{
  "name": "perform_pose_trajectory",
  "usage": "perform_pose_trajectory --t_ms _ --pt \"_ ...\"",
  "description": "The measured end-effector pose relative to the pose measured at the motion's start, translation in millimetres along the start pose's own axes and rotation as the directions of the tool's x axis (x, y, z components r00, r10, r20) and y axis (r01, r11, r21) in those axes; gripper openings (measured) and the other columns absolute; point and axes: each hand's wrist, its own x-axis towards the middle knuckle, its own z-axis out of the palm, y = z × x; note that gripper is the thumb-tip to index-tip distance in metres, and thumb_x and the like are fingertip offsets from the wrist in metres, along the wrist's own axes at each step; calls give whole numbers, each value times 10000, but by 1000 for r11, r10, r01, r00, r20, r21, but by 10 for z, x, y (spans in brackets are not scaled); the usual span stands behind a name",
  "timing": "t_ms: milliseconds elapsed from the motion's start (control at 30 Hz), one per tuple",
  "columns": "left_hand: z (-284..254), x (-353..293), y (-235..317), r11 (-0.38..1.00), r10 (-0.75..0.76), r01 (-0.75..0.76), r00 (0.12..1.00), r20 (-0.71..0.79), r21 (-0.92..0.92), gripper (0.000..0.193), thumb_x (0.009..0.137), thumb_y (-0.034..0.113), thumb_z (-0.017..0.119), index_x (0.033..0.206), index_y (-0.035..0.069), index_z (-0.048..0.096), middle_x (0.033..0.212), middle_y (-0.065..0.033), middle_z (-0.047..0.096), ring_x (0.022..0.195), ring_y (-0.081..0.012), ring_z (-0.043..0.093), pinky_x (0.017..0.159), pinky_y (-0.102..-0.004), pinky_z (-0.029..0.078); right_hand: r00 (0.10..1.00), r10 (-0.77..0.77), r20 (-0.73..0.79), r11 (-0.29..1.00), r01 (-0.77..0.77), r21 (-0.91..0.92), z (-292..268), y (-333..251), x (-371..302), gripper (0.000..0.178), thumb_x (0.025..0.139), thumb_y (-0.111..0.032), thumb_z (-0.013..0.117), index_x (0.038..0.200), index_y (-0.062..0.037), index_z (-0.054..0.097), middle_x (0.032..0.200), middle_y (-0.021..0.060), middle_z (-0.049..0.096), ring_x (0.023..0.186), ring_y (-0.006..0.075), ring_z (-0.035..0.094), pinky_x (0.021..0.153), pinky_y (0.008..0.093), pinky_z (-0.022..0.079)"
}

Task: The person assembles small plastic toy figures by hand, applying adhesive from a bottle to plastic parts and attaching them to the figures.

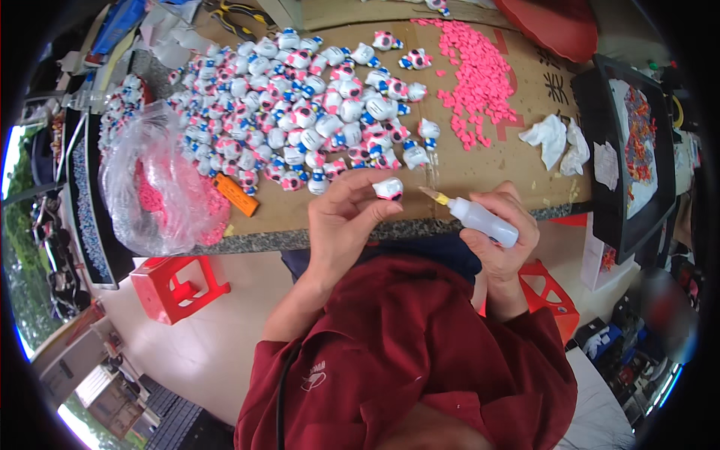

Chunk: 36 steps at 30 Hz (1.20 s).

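Observation:
Between the thumb and fingers of my left hand (345, 214) is a small white figurine (388, 188) with a pink and dark part on its lower side. My right hand (506, 229) is wrapped round a translucent white squeeze bottle (484, 223), whose yellow-based narrow tip points at the figurine with a gap between them. Beyond my hands, a large heap of white, blue and pink figurines (300, 112) covers the cardboard-topped table. Right of the heap, many small pink pieces (472, 75) lie loose on the cardboard.
A clear plastic bag (124, 202) of pink pieces and an orange box cutter (235, 196) lie at the left. Crumpled white tissues (553, 141) lie at the right beside a black tray (664, 191). A red stool (176, 289) stands below the table's edge (270, 241). Pliers (240, 19) lie at the back.

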Motion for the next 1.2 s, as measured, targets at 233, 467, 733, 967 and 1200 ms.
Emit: perform_pose_trajectory --t_ms 233,467,733,967,1200 --pt "67 34 -43 999 27 -29 998 -51 -44 309 791 -125 637 1077 -54 548 962 -111 641 858 -160 647 754 -266 559 996 -37 77 999 38 -22 79 -46 32 387 629 -140 832 957 5 684 679 64 635 591 172 519 528 276 403" --pt "102 12 -49 996 70 -67 997 -37 66 313 789 -123 641 1080 -51 550 979 -113 637 870 -147 637 755 -255 553 996 -42 78 998 46 -39 94 -21 12 375 630 -96 821 965 1 684 659 49 619 586 164 506 516 274 394" --pt "100 22 -49 999 46 -46 997 -59 15 320 783 -139 636 1078 -52 545 1000 -121 626 891 -162 635 766 -264 553 997 4 82 999 0 -42 72 -27 20 366 633 -109 827 950 8 686 702 66 645 597 169 516 525 274 400" --pt "96 34 -58 995 76 -72 995 -65 62 325 779 -145 638 1073 -42 548 1015 -114 614 893 -151 626 762 -257 551 997 70 43 998 -69 -11 34 -18 7 345 647 -88 815 948 15 679 779 92 659 657 181 554 582 281 437" --pt "100 6 -59 990 47 -46 999 -5 131 326 774 -141 648 1071 -35 565 1120 -101 539 956 -188 619 814 -297 569 974 193 -116 980 -196 -16 123 181 65 328 697 -24 750 1011 -19 655 913 100 639 850 214 596 742 304 467"
